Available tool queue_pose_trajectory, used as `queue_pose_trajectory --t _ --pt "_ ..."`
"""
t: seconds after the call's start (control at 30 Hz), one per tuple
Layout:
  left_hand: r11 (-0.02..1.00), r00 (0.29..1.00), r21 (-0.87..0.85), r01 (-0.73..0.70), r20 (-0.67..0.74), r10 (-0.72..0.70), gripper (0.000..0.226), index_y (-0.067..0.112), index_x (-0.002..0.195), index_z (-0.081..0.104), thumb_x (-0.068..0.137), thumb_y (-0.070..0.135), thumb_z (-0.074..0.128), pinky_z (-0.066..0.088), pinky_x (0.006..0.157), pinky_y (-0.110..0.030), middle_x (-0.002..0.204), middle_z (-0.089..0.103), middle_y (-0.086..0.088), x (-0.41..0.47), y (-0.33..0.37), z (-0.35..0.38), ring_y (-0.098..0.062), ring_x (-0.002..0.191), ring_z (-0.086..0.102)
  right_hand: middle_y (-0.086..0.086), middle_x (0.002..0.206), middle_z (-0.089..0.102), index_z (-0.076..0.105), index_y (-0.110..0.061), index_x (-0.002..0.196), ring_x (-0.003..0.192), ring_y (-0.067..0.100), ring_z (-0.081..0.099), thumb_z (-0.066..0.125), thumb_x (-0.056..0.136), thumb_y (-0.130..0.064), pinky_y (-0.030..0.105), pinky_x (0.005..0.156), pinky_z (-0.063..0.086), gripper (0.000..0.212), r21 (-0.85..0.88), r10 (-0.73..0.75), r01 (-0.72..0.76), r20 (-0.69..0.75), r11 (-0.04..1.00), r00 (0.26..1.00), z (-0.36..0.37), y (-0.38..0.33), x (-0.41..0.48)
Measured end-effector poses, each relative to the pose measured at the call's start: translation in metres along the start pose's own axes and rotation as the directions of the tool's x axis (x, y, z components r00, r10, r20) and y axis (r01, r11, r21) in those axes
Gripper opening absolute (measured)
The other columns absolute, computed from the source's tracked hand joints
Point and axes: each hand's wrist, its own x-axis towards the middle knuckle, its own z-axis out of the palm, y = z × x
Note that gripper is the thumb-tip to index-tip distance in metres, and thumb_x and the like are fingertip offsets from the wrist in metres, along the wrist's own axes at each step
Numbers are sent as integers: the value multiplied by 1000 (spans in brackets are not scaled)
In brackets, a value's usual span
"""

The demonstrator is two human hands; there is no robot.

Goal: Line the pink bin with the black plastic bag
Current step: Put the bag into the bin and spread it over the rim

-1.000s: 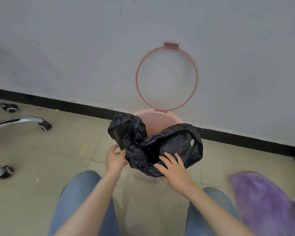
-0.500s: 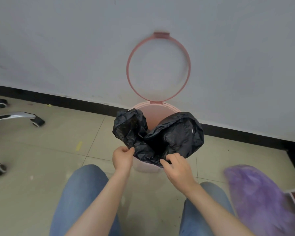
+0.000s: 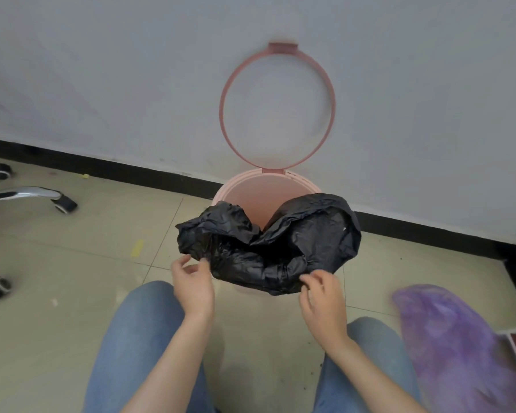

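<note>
The pink bin [image 3: 236, 186] stands on the floor against the wall, its hinged ring lid [image 3: 282, 48] tipped up against the wall. The crumpled black plastic bag [image 3: 280, 248] lies over the near half of the bin's mouth, so the pink inside shows only at the back. My left hand [image 3: 192, 281] is at the bag's left edge with thumb and fingers apart; one fingertip touches the plastic. My right hand [image 3: 320, 296] pinches the bag's lower right edge.
A chrome chair base with black casters [image 3: 42, 196] spreads over the tiled floor on the left. A blurred purple object [image 3: 459, 353] sits at the lower right beside a dark corner. My knees in jeans [image 3: 137, 338] frame the bin.
The bag has been spread wider and lower over the bin's mouth. My left hand's fist on the bag has loosened to parted fingers. My right hand has shifted to the bag's lower edge.
</note>
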Motion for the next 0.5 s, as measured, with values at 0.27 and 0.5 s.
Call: queue_pose_trajectory --t 0.27,0.5 --pt "962 973 -175 208 134 -186 40 2 119 48 81 -4 60 47 98 -51 123 58 -22 -11 12 49 -38 109 57 15 141 43 23 -7 142 127 30 45 55 87 1 39 108 36 65 715 844 -689 290 123 452 9 -29 57" --pt "879 931 -359 313 298 -210 53 6 134 35 86 -2 56 48 85 -35 133 51 -19 -10 16 35 -27 102 53 20 131 53 42 -3 127 108 32 55 56 85 1 46 101 44 44 710 726 -701 450 63 521 0 -15 61"
